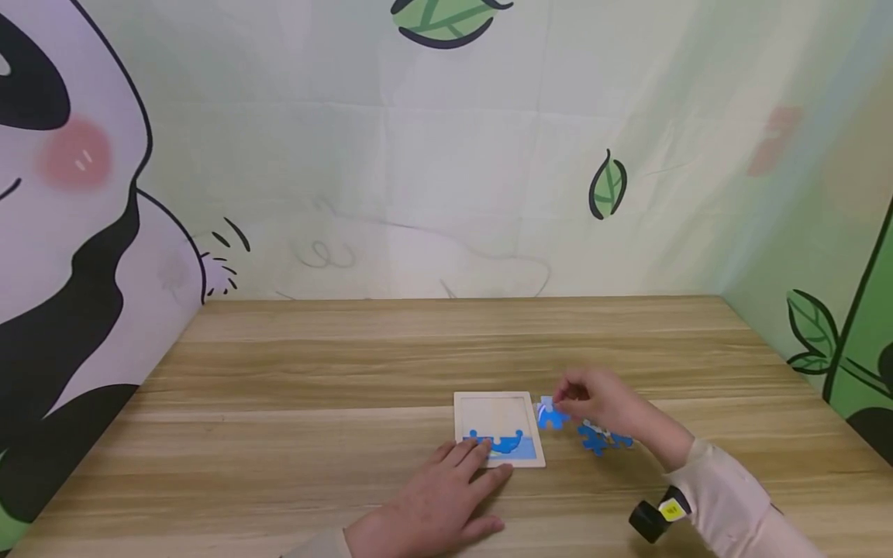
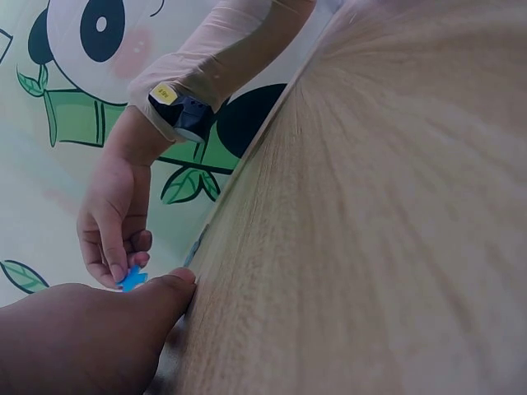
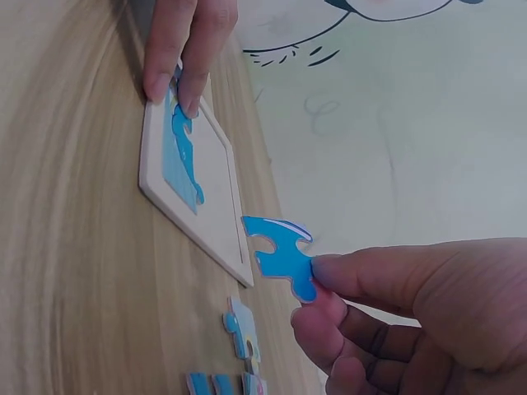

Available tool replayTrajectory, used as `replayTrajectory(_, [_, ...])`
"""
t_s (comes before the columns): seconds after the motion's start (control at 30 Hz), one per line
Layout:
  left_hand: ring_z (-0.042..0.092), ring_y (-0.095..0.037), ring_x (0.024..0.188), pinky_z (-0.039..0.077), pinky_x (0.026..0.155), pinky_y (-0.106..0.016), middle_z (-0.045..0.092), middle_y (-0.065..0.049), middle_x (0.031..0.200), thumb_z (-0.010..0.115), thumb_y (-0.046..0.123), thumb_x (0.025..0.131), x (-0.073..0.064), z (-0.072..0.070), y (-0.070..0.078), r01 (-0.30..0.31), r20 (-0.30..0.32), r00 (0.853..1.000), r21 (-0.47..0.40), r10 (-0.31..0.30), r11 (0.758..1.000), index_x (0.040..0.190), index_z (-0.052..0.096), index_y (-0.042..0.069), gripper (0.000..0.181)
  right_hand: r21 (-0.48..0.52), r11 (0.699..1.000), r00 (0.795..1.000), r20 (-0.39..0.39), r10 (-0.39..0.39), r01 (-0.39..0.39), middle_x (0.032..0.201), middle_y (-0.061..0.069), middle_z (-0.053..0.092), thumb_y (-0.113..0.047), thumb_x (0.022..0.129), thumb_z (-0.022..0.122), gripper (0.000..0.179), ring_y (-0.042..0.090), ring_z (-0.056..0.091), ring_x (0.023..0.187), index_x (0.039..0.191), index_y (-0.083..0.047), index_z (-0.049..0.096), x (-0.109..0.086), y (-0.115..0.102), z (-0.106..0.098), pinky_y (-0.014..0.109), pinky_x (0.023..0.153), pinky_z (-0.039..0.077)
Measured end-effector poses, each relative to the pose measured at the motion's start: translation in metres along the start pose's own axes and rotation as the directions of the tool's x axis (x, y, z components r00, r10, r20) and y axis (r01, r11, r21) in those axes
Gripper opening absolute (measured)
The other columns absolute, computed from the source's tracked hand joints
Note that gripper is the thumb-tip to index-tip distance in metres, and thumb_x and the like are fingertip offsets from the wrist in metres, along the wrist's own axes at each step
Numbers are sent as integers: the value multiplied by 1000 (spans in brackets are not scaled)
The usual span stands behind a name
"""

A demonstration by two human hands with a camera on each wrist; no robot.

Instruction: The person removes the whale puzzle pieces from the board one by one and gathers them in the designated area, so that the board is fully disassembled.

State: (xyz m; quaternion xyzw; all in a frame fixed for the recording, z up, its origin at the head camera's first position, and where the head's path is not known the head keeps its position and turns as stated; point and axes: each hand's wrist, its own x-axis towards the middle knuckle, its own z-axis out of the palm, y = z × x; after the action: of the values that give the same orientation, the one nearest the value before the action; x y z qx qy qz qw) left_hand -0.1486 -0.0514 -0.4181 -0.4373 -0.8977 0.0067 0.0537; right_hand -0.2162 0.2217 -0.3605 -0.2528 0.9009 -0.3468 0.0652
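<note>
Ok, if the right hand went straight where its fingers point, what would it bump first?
Probably the wooden puzzle frame, just to the left of the right hand. But the hand looks lifted, so the blue piece it pinches might pass over instead.

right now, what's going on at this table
A person is handling a small jigsaw. The right hand pinches a blue jigsaw piece with knobs and notches above the wood-grain table, while the left hand rests on the near side of a pale square puzzle tray. Blue picture pieces fill the tray's near strip; the far part is bare. More loose blue pieces lie to the tray's right.
</note>
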Motion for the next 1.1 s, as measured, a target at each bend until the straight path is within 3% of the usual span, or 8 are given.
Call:
replayTrajectory(0.33, [43, -28, 137, 41, 109, -44, 44, -12, 148, 34, 58, 98, -1, 1, 0, -5, -16, 1000, 2, 5, 1000, 145, 41, 24, 59, -8, 1000, 1000, 14, 19, -18, 67, 1, 57, -3, 90, 62, 4, 4, 48, 57, 89, -1, 65, -7, 5, 1, 19, 50, 42])
replayTrajectory(0.67, [42, -27, 137, 40, 110, -43, 44, -11, 148, 34, 58, 98, -1, -1, 0, 6, -5, 1000, 10, -6, 1000, 145, 41, 24, 59, 42, 994, 994, 57, 97, -100, 75, 3, 61, -7, 91, 61, 5, 9, 54, 63, 89, -2, 63, -9, 13, 6, 21, 55, 48])
replayTrajectory(1.1, [41, -27, 138, 39, 110, -44, 42, -11, 150, 33, 59, 98, 0, -1, 1, 11, 9, 1000, -6, -10, 1000, 146, 40, 25, 59, 11, 995, 994, 39, 99, -100, 73, 2, 62, -5, 90, 63, 5, 7, 53, 59, 86, -2, 64, -10, 20, 12, 19, 53, 46])
